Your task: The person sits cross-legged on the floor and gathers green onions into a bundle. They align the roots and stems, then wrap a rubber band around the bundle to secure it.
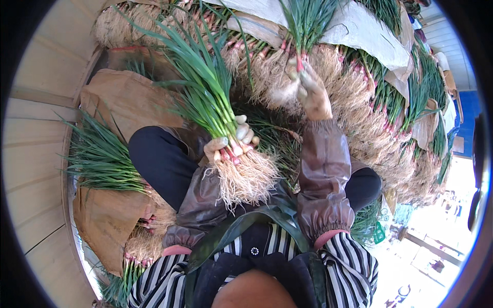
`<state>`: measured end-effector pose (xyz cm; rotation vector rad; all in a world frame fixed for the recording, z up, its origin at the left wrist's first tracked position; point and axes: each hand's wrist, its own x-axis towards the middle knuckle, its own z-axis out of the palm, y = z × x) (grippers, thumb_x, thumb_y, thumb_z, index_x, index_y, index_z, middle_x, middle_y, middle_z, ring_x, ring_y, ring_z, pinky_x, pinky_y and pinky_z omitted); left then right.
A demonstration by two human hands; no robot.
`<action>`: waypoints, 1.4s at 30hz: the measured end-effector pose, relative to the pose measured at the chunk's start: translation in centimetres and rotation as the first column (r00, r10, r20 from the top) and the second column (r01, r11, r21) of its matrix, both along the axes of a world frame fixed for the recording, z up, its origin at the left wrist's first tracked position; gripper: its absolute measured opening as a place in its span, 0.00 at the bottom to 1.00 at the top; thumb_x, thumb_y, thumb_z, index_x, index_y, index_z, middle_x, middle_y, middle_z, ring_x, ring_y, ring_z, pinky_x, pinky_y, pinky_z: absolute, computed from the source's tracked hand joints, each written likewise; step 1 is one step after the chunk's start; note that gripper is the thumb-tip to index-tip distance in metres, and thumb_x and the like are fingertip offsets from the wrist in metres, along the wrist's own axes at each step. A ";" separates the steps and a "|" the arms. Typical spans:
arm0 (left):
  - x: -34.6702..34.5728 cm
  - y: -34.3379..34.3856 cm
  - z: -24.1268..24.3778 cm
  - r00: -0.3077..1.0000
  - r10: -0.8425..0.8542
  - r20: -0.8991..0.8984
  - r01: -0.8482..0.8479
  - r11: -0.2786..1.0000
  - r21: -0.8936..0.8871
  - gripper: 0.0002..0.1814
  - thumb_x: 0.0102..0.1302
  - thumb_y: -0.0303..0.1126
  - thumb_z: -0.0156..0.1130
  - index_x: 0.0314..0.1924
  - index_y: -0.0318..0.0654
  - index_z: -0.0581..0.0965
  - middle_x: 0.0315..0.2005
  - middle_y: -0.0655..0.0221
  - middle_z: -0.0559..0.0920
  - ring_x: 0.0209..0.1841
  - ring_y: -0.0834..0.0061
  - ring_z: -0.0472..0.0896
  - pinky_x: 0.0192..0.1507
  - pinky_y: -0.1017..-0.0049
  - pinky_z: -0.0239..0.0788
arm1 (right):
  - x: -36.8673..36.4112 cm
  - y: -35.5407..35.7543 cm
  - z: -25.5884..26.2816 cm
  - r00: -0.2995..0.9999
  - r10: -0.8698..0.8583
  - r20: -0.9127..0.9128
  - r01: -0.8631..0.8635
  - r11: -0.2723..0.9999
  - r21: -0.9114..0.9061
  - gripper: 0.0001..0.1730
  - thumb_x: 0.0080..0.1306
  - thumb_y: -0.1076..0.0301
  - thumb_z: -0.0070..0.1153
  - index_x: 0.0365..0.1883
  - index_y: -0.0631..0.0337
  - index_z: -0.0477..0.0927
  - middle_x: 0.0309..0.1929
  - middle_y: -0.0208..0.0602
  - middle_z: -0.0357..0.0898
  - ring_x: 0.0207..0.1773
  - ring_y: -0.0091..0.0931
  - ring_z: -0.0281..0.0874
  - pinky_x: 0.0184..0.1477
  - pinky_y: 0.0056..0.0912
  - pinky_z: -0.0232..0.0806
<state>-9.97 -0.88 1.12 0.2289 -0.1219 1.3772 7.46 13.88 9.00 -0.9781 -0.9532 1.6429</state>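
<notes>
Over my lap, my left hand point(243, 131) is closed around a bunch of green garlic plants point(217, 107) just above the bulbs. The leaves point up and away from me. Pinkish-white bulbs and a tangle of pale roots point(246, 177) hang below the grip, towards my body. My right hand point(315, 92) reaches forward to the big pile, its fingers on the reddish stems of a smaller garlic bunch point(306, 27). Pale roots blur beside those fingers. The fingertips of both hands look covered in something pale. Brown sleeve covers point(323, 169) wrap both forearms.
Stacked garlic bunches point(354, 96) curve from ahead to my right, roots facing me, with white sacking point(366, 29) between layers. More garlic point(104, 154) and brown sacking point(111, 219) lie on my left beside a panelled wall point(34, 154). Loose leaves point(281, 154) lie between my knees.
</notes>
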 end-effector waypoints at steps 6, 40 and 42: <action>0.9 -0.3 0.5 0.989 0.021 -0.148 -0.055 0.972 -0.230 0.30 0.49 0.33 0.60 0.53 0.30 0.67 0.37 0.62 0.76 0.48 0.63 0.73 0.61 0.54 0.59 | 4.0 -5.9 -3.2 0.941 0.264 0.212 -0.268 0.963 -0.012 0.13 0.66 0.66 0.52 0.46 0.64 0.76 0.29 0.24 0.77 0.23 0.10 0.62 0.24 0.11 0.53; 0.4 -0.8 -0.8 0.946 -0.213 -0.245 0.144 0.952 -0.270 0.25 0.55 0.31 0.57 0.53 0.29 0.68 0.39 0.46 0.79 0.39 0.56 0.80 0.47 0.60 0.72 | -4.0 -7.3 -7.8 0.856 0.124 0.501 -0.177 0.982 0.059 0.14 0.62 0.70 0.57 0.43 0.69 0.76 0.31 0.33 0.79 0.30 0.17 0.73 0.30 0.20 0.67; 0.3 -0.7 0.6 0.916 -0.195 -0.350 0.076 0.942 -0.325 0.29 0.48 0.33 0.60 0.51 0.26 0.69 0.32 0.48 0.80 0.31 0.63 0.80 0.35 0.70 0.75 | -4.5 -7.6 -9.8 0.877 -0.042 0.479 -0.053 0.982 0.182 0.10 0.65 0.68 0.53 0.37 0.68 0.77 0.25 0.31 0.78 0.28 0.18 0.73 0.29 0.19 0.65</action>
